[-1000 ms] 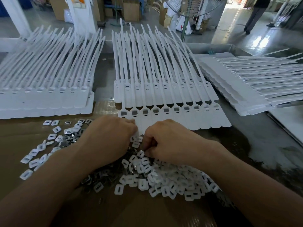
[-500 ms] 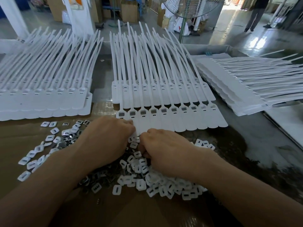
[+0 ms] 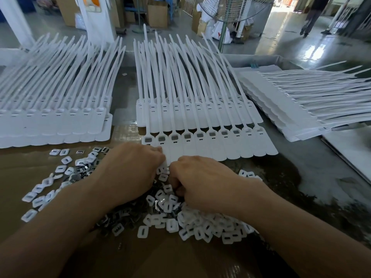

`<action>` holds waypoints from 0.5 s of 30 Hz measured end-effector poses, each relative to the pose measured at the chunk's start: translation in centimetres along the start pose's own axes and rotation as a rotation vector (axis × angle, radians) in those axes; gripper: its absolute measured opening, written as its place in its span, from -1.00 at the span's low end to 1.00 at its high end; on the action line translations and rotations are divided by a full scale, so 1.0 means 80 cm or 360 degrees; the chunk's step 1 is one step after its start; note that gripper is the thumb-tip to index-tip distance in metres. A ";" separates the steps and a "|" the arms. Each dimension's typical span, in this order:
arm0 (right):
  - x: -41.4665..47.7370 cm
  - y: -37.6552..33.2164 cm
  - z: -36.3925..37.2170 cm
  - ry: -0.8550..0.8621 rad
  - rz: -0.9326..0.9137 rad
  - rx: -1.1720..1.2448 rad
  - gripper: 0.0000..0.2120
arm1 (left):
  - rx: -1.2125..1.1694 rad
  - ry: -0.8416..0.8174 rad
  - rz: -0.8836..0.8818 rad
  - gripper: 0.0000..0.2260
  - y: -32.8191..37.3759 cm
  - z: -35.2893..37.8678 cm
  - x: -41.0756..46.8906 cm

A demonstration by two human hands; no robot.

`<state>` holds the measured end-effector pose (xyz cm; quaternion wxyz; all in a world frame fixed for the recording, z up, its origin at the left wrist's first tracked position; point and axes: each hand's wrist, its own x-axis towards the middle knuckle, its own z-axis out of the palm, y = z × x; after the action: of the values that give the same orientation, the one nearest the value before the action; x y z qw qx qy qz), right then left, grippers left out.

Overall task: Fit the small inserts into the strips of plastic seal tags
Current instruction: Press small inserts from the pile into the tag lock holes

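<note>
A strip of white seal tags [image 3: 210, 143] lies in front of me, most of its sockets showing grey inserts. Below it spreads a heap of small white caps [image 3: 202, 225] mixed with shiny metal inserts [image 3: 118, 216] on brown cardboard. My left hand [image 3: 130, 171] rests knuckles-up at the strip's near left edge, fingers curled under. My right hand [image 3: 202, 185] is curled over the heap just right of it, fingertips buried among the pieces. What either hand pinches is hidden.
A stack of tag strips [image 3: 54, 109] lies at the left, another stack [image 3: 301, 101] at the right, and more strips [image 3: 180, 101] behind the front one. A standing fan [image 3: 224, 9] and boxes are beyond the table. A person [image 3: 313, 15] walks far right.
My right hand has slid left and nearer across the heap, closing up beside my left hand. The left hand has stayed at the strip's edge.
</note>
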<state>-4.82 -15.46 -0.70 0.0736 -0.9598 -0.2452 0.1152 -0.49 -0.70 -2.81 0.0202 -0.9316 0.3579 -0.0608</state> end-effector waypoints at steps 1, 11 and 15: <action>-0.001 0.000 0.001 0.0006 -0.0013 0.0011 -0.83 | 0.0006 -0.0007 0.0004 -0.70 0.000 0.000 0.000; -0.010 0.038 -0.026 0.0206 0.0109 0.0616 -0.79 | 0.0044 0.0013 -0.0023 -0.70 -0.001 0.002 0.001; -0.013 0.089 -0.039 0.0564 0.0322 0.0718 -0.79 | 0.0021 0.0013 -0.0030 -0.67 -0.001 0.002 -0.001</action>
<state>-1.66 -22.41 1.11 0.3148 -0.9439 -0.0999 0.0041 -0.48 -0.59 -2.99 0.0245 -0.9345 0.3487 -0.0671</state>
